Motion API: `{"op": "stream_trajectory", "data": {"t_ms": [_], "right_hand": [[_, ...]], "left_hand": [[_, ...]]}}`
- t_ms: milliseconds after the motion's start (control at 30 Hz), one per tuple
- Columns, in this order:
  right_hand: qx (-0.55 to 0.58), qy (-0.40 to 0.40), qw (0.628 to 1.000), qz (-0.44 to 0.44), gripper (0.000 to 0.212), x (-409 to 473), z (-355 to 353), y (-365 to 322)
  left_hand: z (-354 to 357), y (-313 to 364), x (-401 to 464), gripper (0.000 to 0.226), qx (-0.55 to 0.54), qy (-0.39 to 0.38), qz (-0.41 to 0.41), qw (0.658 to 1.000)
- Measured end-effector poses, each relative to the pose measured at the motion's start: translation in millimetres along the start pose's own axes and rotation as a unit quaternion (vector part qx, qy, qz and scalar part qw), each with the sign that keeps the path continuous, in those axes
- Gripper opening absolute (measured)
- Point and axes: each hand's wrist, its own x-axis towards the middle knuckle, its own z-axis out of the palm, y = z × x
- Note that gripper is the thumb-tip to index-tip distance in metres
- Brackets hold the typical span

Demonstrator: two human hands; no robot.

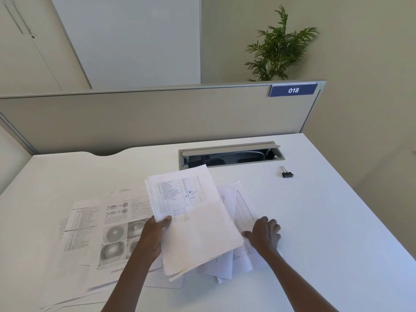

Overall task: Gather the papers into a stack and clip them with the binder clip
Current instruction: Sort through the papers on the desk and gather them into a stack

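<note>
My left hand [152, 235] grips a small stack of white papers [195, 221] by its left edge, thumb on top, holding it tilted above the desk. Its top sheet carries a printed table and handwriting. My right hand [265, 235] rests with curled fingers on a loose sheet with a printed grid [244, 212] lying on the desk, right beside the held stack. More loose papers [99, 233] with text and grey circular pictures lie spread to the left. A black binder clip [287, 174] sits alone on the desk at the far right.
The white desk [337, 233] ends at a grey partition [157, 118] with a blue "018" sign [293, 90]. An open cable hatch [231, 155] is set in the desk behind the papers. A potted plant [279, 48] stands beyond the partition.
</note>
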Motion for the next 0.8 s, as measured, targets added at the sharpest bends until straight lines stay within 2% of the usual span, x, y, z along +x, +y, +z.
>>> {"op": "stream_trajectory", "data": {"t_ms": [233,333,467,600,800], "right_hand": [[0.072,-0.06,0.995,0.038,0.059,5.1,-11.1,-11.0],[0.144,-0.051,0.987,0.057,0.041,7.3,-21.8,-5.8],[0.169,0.019,0.985,0.039,0.027,7.9,-49.1,2.0],[0.141,0.103,0.984,-0.037,0.008,-2.3,-88.4,5.6],[0.131,0.209,0.958,-0.143,0.01,-33.1,-145.0,6.9]], "left_hand": [[-0.9,-3.0,-6.2,0.034,0.012,-0.013,0.001,1.0],[-3.5,-3.8,-8.0,0.034,0.019,-0.014,-0.002,1.0],[-6.1,-2.2,-6.3,0.033,0.032,-0.004,-0.004,0.999],[0.3,1.0,-7.2,0.031,0.031,0.011,0.006,0.999],[24.0,0.8,-9.7,0.028,0.035,0.031,0.01,0.999]]}}
